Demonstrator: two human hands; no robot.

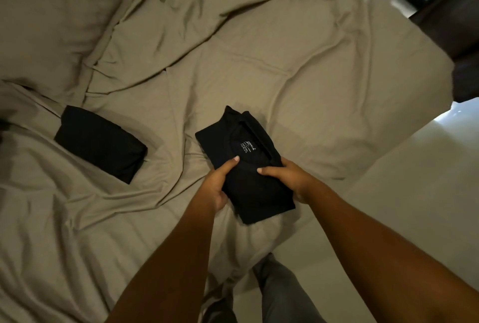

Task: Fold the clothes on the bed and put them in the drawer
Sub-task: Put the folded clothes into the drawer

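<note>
Head view: the folded black T-shirt (248, 167) sits near the near edge of the bed (311, 76), collar and neck label up. The left hand (217, 187) and right hand (287, 177) each clasp one long side, thumbs pressed on top and other fingers tucked round the edges; I cannot tell whether it is lifted clear of the sheet. A second folded black garment (101, 143) lies well apart toward the bed's left side, untouched, and no drawer is in view. Judgement: the cloth is light, soft and limp, not fragile, but the folds would likely slump open if it were taken by one corner, so a two-sided hold with support underneath, kept flat, suits the carry.
</note>
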